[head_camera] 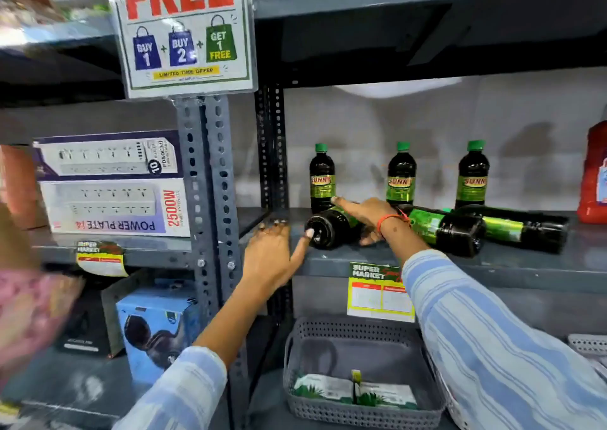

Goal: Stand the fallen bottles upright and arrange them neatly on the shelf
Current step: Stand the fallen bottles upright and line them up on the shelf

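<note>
The grey shelf (492,262) carries six dark bottles with green labels. Three stand upright (400,175) along the back, well apart from each other. Three lie fallen in front: two (460,231) to the right, side by side and touching, and one nearest bottle (330,229) at the left.

The right hand (364,214) lies over the nearest bottle, fingers spread across its body and wrapping it loosely rather than clamped. The left hand (272,255) is open, fingers resting on the shelf edge, thumb tip touching the bottle's base.

The step in hand looks like raising this bottle. To do it well, the right hand should close firmly round the body, while the left thumb steadies the base as a pivot, so the neck swings up without knocking the upright bottle just behind it.

The nearest bottle's long axis runs front to back, base towards the person, neck pointing to the rear and hidden under the hand. The other two also lie base-forward, angled rightwards.
</note>
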